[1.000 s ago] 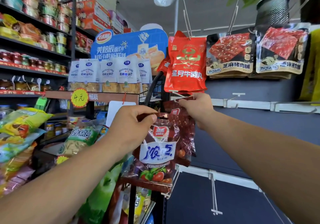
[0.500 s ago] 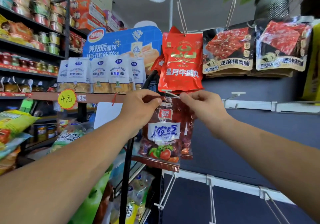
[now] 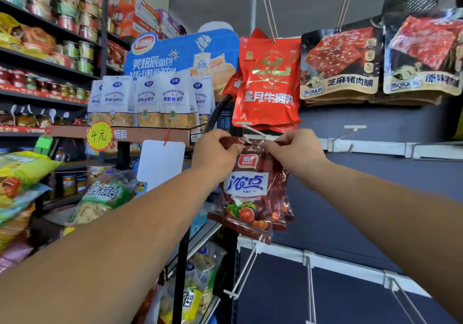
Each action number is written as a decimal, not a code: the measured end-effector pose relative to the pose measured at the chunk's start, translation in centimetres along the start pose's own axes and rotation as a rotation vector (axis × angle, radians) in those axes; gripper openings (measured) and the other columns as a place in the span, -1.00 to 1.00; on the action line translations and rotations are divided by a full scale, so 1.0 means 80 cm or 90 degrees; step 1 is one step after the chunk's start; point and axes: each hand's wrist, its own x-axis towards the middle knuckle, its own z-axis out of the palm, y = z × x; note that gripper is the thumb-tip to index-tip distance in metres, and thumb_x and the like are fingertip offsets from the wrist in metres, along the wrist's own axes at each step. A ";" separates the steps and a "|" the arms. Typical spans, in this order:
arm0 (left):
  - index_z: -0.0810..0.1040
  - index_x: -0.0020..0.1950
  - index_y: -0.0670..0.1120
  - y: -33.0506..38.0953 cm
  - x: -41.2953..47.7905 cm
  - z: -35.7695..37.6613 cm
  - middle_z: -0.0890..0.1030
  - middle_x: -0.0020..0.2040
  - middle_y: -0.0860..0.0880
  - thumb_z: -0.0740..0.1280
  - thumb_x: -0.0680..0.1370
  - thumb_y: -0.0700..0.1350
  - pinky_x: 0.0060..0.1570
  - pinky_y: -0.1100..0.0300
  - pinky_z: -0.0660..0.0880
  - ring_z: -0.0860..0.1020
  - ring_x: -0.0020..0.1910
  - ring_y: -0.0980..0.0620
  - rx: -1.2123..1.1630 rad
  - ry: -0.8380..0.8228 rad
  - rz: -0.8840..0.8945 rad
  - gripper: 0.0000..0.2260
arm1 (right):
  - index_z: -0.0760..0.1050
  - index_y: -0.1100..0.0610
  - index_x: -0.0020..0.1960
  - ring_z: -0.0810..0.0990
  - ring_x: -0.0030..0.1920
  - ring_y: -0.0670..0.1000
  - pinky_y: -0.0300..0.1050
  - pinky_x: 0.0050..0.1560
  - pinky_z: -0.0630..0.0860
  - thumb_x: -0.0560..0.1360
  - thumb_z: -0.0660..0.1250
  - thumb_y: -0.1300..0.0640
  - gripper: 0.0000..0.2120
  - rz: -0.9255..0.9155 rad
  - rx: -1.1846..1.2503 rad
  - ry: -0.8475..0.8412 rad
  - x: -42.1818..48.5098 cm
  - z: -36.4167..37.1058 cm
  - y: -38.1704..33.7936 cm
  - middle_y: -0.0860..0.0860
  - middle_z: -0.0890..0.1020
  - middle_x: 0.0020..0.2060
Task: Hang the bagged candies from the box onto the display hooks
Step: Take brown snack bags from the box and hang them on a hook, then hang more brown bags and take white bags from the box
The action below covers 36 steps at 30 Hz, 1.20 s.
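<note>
Currently both hands pinch the top edge of a dark red candy bag [image 3: 253,193], one at each corner: left hand [image 3: 215,153] grip closed on the left corner, right hand [image 3: 294,150] grip closed on the right. Bag top sits right at the tip of a white display hook [image 3: 253,135], just below the red pouch [image 3: 268,83]; whether the hang hole is already over the hook, cannot tell. More same-colour bags seem to hang behind it. Below this hook, further white hooks [image 3: 240,273] stand bare, and to its right also. Box not in view, so remaining stock unknown. Judgement: mid-task, this bag nearly hung, several hooks left to fill.
</note>
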 end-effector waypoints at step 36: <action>0.52 0.39 -0.13 -0.113 -0.508 -0.005 0.61 0.24 -0.07 0.44 0.56 0.00 0.17 0.03 0.54 0.60 0.15 -0.03 0.170 -0.525 -0.049 -0.56 | 0.63 -0.10 -0.08 0.67 0.04 -0.02 0.03 0.00 0.64 0.57 0.29 -0.20 -0.77 0.028 -0.335 -0.466 -0.487 -0.060 0.175 -0.18 0.71 -0.09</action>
